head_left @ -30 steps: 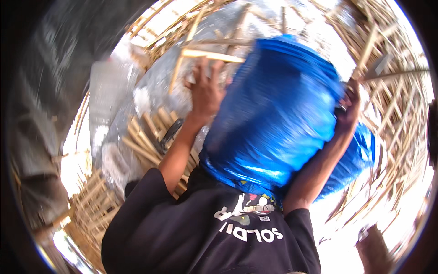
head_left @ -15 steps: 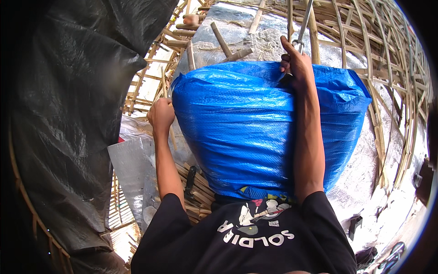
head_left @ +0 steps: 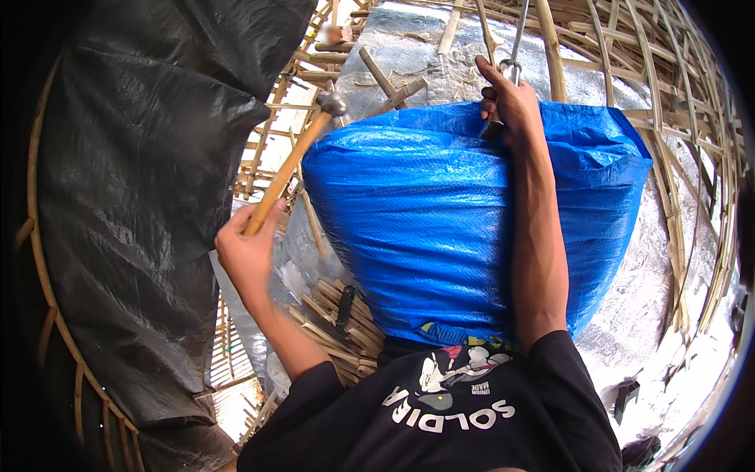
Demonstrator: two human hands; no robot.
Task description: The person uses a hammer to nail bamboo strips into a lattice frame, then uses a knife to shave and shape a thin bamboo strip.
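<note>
My left hand (head_left: 250, 244) is wrapped round the wooden handle of a hammer (head_left: 287, 175). The rounded metal head tilts up and away, beside the far left corner of a blue woven plastic sheet (head_left: 417, 228). The sheet spreads over my lap. Past its far edge, my right hand (head_left: 510, 101) is closed on a long, thin metal tool (head_left: 519, 35) with its thumb raised along it. The tool's shaft points away from me, and a dark end shows below my fingers. Its exact kind I cannot make out.
A black tarp (head_left: 149, 212) hangs along the left. Silvery sheeting (head_left: 613, 259) lies beneath and to the right. Cut bamboo sticks (head_left: 346, 326) lie near my left elbow with a dark handle on them. Bamboo framework (head_left: 676, 86) curves round the far right.
My left hand has moved left and nearer to me, and the hammer's head has come into plain view. My right hand stays almost in place on the metal tool.
</note>
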